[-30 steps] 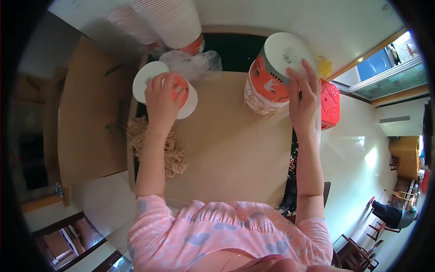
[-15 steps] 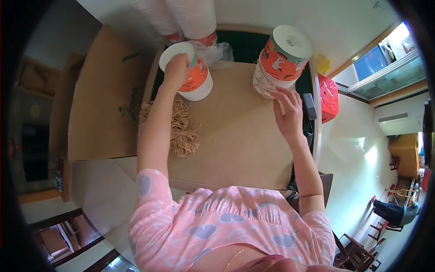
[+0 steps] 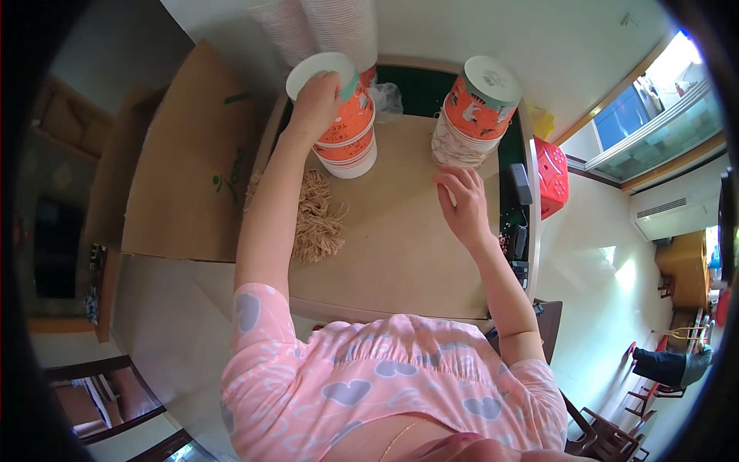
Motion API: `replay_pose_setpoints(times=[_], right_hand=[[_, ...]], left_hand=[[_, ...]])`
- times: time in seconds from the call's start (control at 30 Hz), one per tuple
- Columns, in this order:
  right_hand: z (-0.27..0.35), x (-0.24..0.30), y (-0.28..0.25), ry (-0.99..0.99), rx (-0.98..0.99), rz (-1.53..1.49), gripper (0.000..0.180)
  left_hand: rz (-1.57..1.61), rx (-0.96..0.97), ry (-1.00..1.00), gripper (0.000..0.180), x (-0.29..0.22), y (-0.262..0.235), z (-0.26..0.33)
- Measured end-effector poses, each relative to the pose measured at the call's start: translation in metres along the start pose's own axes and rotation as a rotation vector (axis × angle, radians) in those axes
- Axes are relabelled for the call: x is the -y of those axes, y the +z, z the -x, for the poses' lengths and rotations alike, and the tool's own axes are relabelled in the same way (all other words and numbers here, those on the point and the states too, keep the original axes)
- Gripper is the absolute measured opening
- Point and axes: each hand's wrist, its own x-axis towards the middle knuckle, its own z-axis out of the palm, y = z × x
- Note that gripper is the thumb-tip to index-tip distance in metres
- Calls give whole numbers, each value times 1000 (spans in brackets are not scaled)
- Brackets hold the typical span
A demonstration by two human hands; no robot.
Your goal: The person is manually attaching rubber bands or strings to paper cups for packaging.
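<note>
My left hand (image 3: pixel 317 104) grips the upturned base of an orange, white and green paper bucket (image 3: pixel 354 104) at the far left of the table. That bucket stands raised over other nested upside-down buckets (image 3: pixel 350 158), whose second orange band shows below it. The fingertips are partly hidden at the base's recess. Near the second stack at the right, my right hand (image 3: pixel 464 202) is open, thumb and fingers apart, holding nothing. This stack (image 3: pixel 479 112) is also upside down, with pale cord loops (image 3: pixel 456 148) bunched around its lower part. A bundle of tan cords (image 3: pixel 319 219) lies beside my left forearm.
Tall stacks of white cups or buckets (image 3: pixel 339 35) stand behind at the left, with clear plastic film (image 3: pixel 387 98) beside them. A large cardboard box (image 3: pixel 185 169) is left of the table (image 3: pixel 408 254). A dark adapter (image 3: pixel 521 183) lies at the right edge, beside a red stool (image 3: pixel 550 181).
My left hand has pulled the left bucket up, exposing the band of another below it. My right hand has drawn slightly back toward me from the right stack. The view has shifted a little.
</note>
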Motion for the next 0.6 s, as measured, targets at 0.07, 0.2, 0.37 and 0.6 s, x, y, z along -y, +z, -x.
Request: replay_pose_setpoints(times=[0.07, 0.2, 0.37, 0.6], right_hand=[[-1, 3, 0, 6, 3, -9, 16], [-10, 5, -3, 66, -98, -156, 22], [-16, 9, -6, 429, -310, -669, 22], [55, -4, 0, 589, -116, -472, 11]], left_hand=[[51, -75, 23, 17, -20, -22, 2], [413, -83, -130, 13, -62, -91, 23], [1095, -12, -235, 15, -74, -91, 85], [1854, -80, -853, 16, -41, 69, 245]])
